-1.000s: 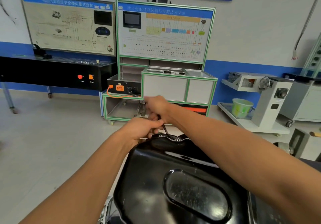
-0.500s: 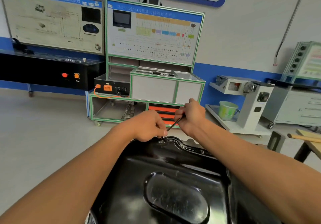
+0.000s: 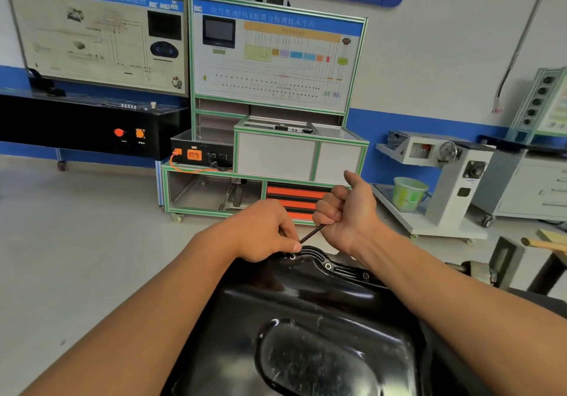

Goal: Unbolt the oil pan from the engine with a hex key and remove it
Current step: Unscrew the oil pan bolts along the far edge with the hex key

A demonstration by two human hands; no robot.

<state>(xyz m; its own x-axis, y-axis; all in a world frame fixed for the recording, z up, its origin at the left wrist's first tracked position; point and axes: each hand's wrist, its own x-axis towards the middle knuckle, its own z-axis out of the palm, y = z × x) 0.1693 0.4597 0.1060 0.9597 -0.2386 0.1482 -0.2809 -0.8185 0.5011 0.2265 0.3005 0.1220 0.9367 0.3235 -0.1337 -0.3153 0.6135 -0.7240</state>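
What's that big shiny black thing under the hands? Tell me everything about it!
It is the oil pan, glossy black metal by its look, with an oval bulge near the camera and a ribbed flange with bolts along its far edge. The left hand touches that edge, pinching the hex key there; the right hand grips its other end.

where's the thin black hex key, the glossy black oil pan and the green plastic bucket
thin black hex key [image 3: 313, 233], head view, middle of exposed shaft
glossy black oil pan [image 3: 306, 299], head view, bare top face
green plastic bucket [image 3: 409, 195], head view, side wall
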